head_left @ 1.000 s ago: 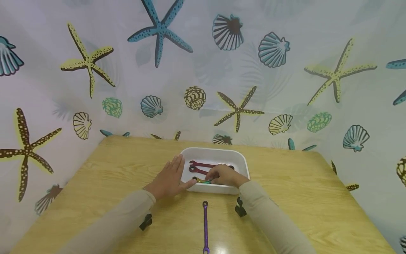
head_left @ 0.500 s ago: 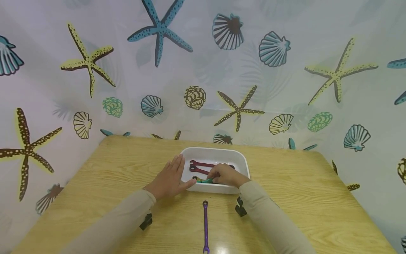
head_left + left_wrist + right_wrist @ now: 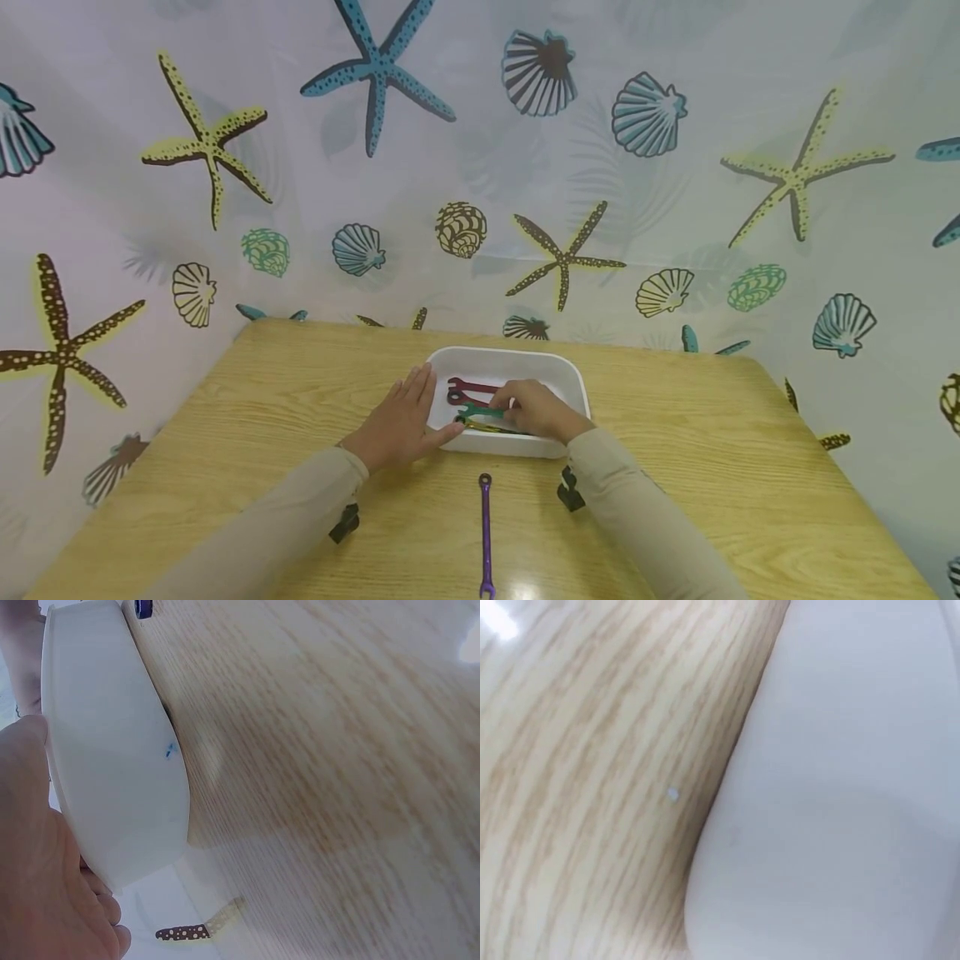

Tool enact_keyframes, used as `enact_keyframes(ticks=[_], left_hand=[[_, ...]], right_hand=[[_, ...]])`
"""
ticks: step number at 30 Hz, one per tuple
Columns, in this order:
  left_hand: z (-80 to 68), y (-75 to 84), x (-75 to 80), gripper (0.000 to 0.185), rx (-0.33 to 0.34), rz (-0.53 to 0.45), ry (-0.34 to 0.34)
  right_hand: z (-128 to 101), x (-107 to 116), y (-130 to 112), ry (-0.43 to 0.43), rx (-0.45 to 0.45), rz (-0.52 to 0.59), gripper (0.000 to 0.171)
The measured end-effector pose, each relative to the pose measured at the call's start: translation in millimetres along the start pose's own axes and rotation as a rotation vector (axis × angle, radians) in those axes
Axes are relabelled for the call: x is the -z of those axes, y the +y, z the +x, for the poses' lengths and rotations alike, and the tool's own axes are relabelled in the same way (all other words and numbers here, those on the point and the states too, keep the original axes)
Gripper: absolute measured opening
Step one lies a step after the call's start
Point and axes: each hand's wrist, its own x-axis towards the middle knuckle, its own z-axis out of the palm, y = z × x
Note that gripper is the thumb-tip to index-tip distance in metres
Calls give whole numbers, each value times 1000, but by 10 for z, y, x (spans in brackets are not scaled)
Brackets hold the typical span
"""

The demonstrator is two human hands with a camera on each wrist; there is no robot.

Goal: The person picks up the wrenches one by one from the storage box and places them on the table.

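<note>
Two hands meet at the white rectangular plastic tray (image 3: 570, 379): the right hand (image 3: 534, 411) has a pinching grip on a green metal wrench (image 3: 480, 412) inside it, with dark red wrenches (image 3: 468, 392) at 12 o'clock. The left hand (image 3: 401, 421), fingers flat, rests against the tray's 9 o'clock wall. Only the head view shows a purple wrench (image 3: 486, 533) on the wooden table (image 3: 225, 433); the wrist views show just tray wall (image 3: 112, 772) and woodgrain.

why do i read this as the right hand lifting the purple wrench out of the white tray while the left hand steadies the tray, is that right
Not quite. The right hand holds the green wrench in the white tray, as the head view shows. The purple wrench lies on the table in front of the tray, untouched. The left hand does rest flat against the tray's side.
</note>
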Motion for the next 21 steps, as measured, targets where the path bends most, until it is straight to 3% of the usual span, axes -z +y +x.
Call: enact_keyframes(ticks=[16,21], left_hand=[[-9,9,21,98,4,-23,-16],[-7,7,22,97,-1,-25,-11]], right_hand=[[28,111,-153,104,5,-15,23],[10,191,-247,157,55,-61,23]])
